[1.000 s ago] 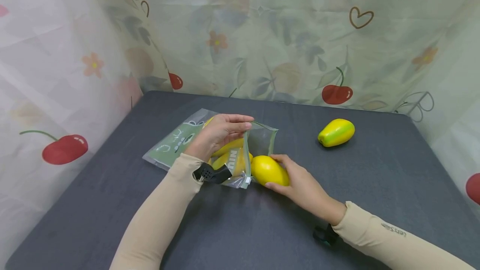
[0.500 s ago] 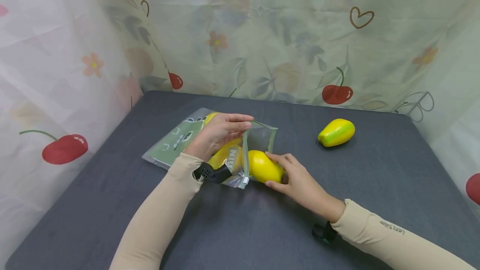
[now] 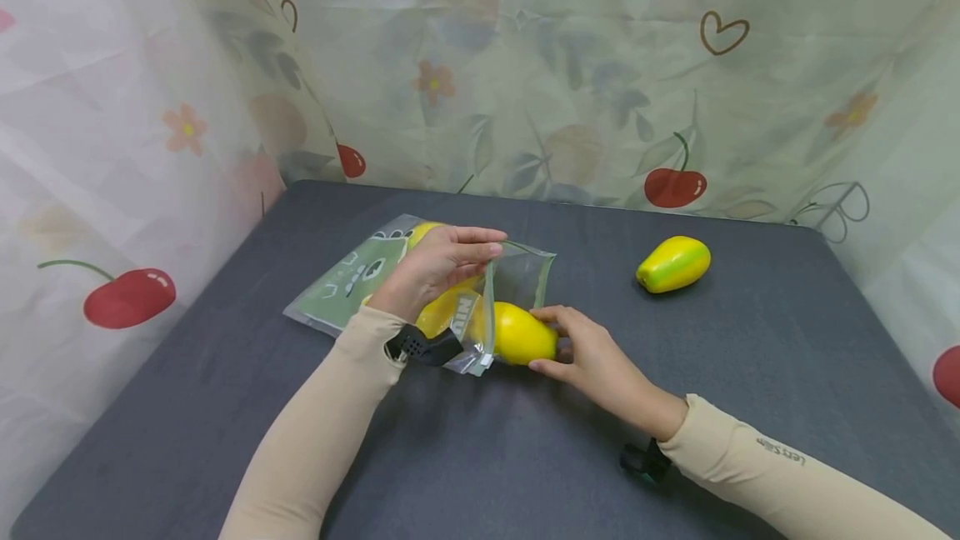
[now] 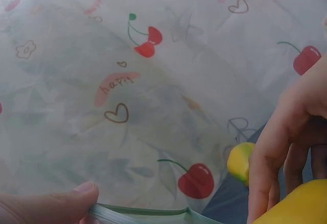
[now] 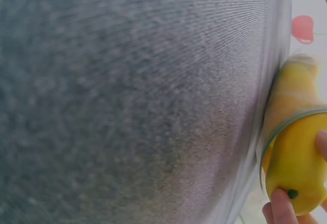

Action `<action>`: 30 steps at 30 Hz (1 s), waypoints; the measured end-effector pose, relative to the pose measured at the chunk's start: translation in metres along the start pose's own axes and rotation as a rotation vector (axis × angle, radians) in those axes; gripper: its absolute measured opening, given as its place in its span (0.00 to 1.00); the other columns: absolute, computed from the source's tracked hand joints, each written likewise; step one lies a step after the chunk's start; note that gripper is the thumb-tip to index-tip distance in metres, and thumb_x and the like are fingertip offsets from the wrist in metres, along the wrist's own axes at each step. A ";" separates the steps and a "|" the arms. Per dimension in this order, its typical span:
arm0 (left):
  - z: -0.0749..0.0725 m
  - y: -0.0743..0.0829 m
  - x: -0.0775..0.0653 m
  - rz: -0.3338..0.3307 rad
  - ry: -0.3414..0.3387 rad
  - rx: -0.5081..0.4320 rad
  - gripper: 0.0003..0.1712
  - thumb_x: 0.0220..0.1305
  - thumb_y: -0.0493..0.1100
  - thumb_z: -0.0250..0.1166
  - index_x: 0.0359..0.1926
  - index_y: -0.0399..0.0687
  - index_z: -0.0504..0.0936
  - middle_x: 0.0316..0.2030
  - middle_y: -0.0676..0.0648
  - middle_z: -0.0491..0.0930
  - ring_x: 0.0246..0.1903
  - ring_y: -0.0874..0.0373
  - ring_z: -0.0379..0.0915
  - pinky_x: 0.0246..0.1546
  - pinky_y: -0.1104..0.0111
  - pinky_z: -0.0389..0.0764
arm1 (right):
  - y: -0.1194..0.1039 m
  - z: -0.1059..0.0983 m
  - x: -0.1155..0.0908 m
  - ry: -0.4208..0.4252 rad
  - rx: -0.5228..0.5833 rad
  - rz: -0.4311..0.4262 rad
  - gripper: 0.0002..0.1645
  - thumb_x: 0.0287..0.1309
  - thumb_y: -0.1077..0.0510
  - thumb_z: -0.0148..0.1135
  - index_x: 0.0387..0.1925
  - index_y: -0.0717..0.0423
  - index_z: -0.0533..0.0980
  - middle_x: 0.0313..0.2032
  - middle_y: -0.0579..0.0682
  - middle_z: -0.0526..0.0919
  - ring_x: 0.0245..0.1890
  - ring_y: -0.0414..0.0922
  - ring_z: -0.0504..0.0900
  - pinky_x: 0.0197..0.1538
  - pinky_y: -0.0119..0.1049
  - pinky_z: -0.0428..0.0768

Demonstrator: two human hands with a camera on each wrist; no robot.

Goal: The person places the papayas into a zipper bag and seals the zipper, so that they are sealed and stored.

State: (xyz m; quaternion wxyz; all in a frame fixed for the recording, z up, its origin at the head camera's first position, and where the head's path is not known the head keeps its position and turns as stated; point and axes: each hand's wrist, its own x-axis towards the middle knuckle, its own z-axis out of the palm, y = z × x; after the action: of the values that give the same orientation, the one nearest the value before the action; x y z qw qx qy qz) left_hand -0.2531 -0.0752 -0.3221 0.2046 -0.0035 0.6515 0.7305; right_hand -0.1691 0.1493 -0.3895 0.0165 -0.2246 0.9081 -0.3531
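Note:
A clear zip bag (image 3: 337, 294) with a green animal print lies on its side, its mouth facing right. Several yellow fruits (image 3: 446, 315) show through its plastic. My left hand (image 3: 438, 269) pinches the upper rim of the mouth between thumb and fingers. At the opening, my right hand (image 3: 603, 365) grips a yellow papaya (image 3: 522, 333) by its near end, thumb below and fingers above. The papaya's far end is inside the mouth. In the right wrist view, a dark green stem spot (image 5: 292, 194) marks the held end, beside a fingertip.
Another yellow papaya (image 3: 673, 265) with green streaks lies at the back right of the dark grey table (image 3: 757, 340). A cherry-printed curtain (image 3: 525, 90) hangs behind the table and along both sides. A white zip slider (image 3: 486, 361) sits at the bag's lower rim.
My right hand has moved slightly left, pushing the papaya farther into the bag's mouth. The left hand keeps its hold on the rim, and the other papaya stays put.

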 end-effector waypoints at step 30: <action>0.000 0.005 -0.002 0.019 0.009 0.035 0.19 0.63 0.37 0.66 0.55 0.39 0.81 0.39 0.52 0.81 0.35 0.63 0.76 0.45 0.74 0.81 | -0.015 -0.005 0.006 0.098 0.100 -0.086 0.36 0.48 0.63 0.74 0.61 0.56 0.73 0.50 0.51 0.75 0.49 0.47 0.82 0.50 0.34 0.82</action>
State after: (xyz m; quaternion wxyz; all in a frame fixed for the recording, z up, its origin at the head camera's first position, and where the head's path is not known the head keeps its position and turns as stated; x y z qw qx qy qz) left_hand -0.2524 -0.0761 -0.3167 0.1948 0.0031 0.6650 0.7210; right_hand -0.1697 0.1406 -0.3755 -0.0317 -0.2446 0.8786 -0.4089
